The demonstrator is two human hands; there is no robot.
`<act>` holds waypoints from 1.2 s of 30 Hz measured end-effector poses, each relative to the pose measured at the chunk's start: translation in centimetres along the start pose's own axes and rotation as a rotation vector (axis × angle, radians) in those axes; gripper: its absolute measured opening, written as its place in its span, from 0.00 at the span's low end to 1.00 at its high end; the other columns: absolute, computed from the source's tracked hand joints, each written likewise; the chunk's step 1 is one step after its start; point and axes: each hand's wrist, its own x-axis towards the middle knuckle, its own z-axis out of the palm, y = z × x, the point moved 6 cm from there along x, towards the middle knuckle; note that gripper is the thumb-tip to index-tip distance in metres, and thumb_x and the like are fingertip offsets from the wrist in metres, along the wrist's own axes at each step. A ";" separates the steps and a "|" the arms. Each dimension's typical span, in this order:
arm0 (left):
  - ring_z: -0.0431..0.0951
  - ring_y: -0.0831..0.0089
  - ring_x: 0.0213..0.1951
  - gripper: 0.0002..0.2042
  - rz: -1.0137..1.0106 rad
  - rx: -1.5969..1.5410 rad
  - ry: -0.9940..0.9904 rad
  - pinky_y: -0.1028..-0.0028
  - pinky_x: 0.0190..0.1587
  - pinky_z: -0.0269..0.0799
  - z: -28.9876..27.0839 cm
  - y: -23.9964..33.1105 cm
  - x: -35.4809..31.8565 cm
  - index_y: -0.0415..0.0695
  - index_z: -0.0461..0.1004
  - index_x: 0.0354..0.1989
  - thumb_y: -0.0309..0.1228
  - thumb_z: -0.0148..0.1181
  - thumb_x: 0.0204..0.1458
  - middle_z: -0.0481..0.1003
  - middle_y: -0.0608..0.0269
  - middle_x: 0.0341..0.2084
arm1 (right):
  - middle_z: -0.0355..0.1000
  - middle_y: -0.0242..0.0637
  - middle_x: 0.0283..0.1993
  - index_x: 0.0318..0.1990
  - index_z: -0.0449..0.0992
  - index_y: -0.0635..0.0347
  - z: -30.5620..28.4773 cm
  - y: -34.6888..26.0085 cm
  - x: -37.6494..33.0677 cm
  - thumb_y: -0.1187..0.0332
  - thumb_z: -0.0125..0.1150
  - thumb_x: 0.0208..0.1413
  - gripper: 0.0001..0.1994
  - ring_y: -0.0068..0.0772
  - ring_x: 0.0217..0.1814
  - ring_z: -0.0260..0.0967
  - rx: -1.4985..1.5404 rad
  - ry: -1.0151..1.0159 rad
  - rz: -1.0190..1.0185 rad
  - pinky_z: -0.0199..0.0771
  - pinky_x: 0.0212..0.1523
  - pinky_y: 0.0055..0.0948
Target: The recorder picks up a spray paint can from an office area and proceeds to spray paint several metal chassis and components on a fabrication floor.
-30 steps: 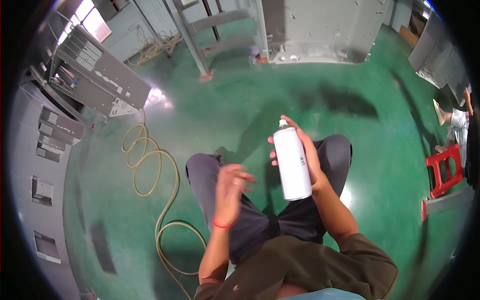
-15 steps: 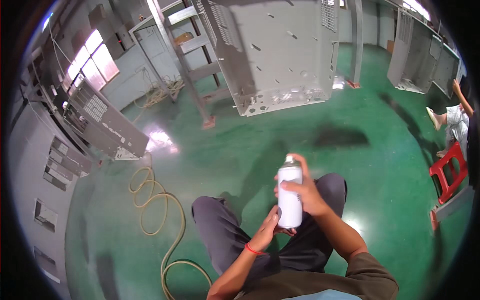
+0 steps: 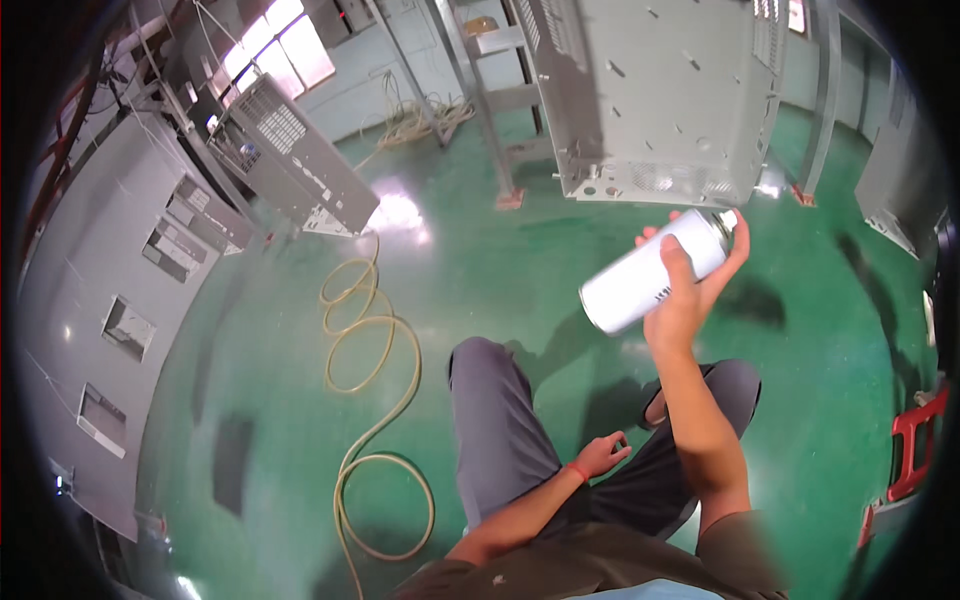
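My right hand [image 3: 690,290] grips a white spray can [image 3: 650,272], tilted so its nozzle end points up and right toward a hanging grey metal cabinet [image 3: 660,90]. The can is raised at arm's length above the green floor. My left hand [image 3: 603,455] hangs low by my thigh, fingers loosely curled and holding nothing, with a red band on the wrist. My legs in grey trousers [image 3: 500,440] stand below.
A yellow hose [image 3: 365,400] coils on the green floor at left. Grey metal panels [image 3: 120,290] with cut-outs line the left side, and another grey cabinet [image 3: 295,160] leans behind. A red stool [image 3: 915,445] stands at the right edge. Metal frame legs [image 3: 495,130] rise ahead.
My right hand has lifted the can up and tilted it toward the hanging cabinet. My left hand let go of the can's base and dropped to my thigh. My view tilted upward.
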 end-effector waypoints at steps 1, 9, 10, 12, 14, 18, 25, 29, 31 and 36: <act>0.82 0.49 0.39 0.18 0.021 0.091 -0.056 0.57 0.41 0.74 1.2 -2.3 -0.3 0.43 0.75 0.46 0.46 0.59 0.61 0.81 0.45 0.34 | 0.67 0.46 0.55 0.70 0.52 0.50 0.6 1.5 -0.7 0.82 0.70 0.46 0.45 0.41 0.48 0.75 -0.150 -0.187 -0.111 0.81 0.51 0.42; 0.80 0.43 0.46 0.15 0.114 0.180 -0.159 0.54 0.48 0.76 5.4 -3.8 2.3 0.44 0.75 0.47 0.40 0.59 0.58 0.80 0.41 0.42 | 0.66 0.43 0.56 0.67 0.59 0.50 1.1 4.1 -3.6 0.80 0.74 0.43 0.42 0.42 0.54 0.73 -0.054 -0.219 0.144 0.75 0.56 0.43; 0.80 0.43 0.45 0.15 0.103 0.172 -0.190 0.54 0.48 0.76 6.9 -4.0 1.8 0.44 0.75 0.47 0.41 0.59 0.58 0.80 0.41 0.42 | 0.68 0.44 0.55 0.66 0.61 0.51 0.1 4.8 -4.4 0.79 0.74 0.43 0.41 0.43 0.54 0.73 -0.060 -0.141 0.171 0.75 0.56 0.43; 0.81 0.44 0.45 0.16 0.114 0.224 -0.215 0.53 0.47 0.76 6.2 -3.5 3.4 0.44 0.75 0.47 0.41 0.58 0.58 0.80 0.41 0.41 | 0.71 0.45 0.55 0.62 0.65 0.54 0.4 4.7 -6.7 0.77 0.75 0.42 0.37 0.43 0.54 0.74 -0.631 -0.828 -0.272 0.75 0.56 0.42; 0.80 0.45 0.46 0.16 0.150 0.270 -0.220 0.53 0.48 0.75 6.6 -3.1 3.2 0.45 0.75 0.48 0.42 0.59 0.58 0.80 0.42 0.40 | 0.73 0.47 0.51 0.60 0.66 0.57 0.2 3.3 -6.7 0.79 0.73 0.41 0.34 0.43 0.53 0.74 -0.563 -0.786 -0.335 0.75 0.55 0.43; 0.80 0.45 0.46 0.16 0.216 0.123 -0.114 0.52 0.49 0.75 8.0 -6.7 3.8 0.46 0.75 0.49 0.43 0.59 0.59 0.80 0.43 0.40 | 0.69 0.47 0.50 0.63 0.58 0.62 2.7 -5.7 -5.4 0.64 0.67 0.49 0.35 0.43 0.50 0.70 -0.138 -0.305 -0.129 0.75 0.50 0.41; 0.79 0.46 0.50 0.16 0.158 0.304 -0.264 0.52 0.52 0.74 6.3 -0.6 4.7 0.45 0.75 0.48 0.42 0.59 0.58 0.79 0.43 0.46 | 0.69 0.55 0.51 0.60 0.62 0.56 -0.1 0.9 -5.2 0.77 0.78 0.38 0.39 0.45 0.46 0.74 -0.495 -0.834 -0.470 0.79 0.47 0.38; 0.80 0.45 0.47 0.17 0.078 0.321 -0.365 0.53 0.49 0.75 12.3 -3.9 3.1 0.44 0.75 0.49 0.43 0.57 0.59 0.80 0.43 0.42 | 0.69 0.54 0.52 0.63 0.60 0.55 3.3 0.6 -4.1 0.79 0.76 0.37 0.42 0.48 0.48 0.75 -0.395 -0.693 -0.594 0.79 0.45 0.40; 0.80 0.43 0.47 0.18 0.096 0.273 -0.282 0.53 0.49 0.75 7.7 -3.2 4.8 0.44 0.74 0.49 0.44 0.58 0.59 0.80 0.41 0.42 | 0.70 0.48 0.52 0.61 0.66 0.51 4.1 3.0 -3.2 0.77 0.75 0.37 0.38 0.48 0.47 0.75 -0.514 -0.811 -0.551 0.79 0.45 0.38; 0.79 0.41 0.48 0.17 0.147 0.240 -0.240 0.52 0.50 0.74 6.6 -2.0 7.1 0.46 0.73 0.51 0.44 0.57 0.60 0.80 0.40 0.43 | 0.70 0.47 0.51 0.62 0.67 0.48 3.0 9.6 -2.4 0.76 0.74 0.40 0.37 0.51 0.48 0.75 -0.564 -0.864 -0.464 0.80 0.44 0.42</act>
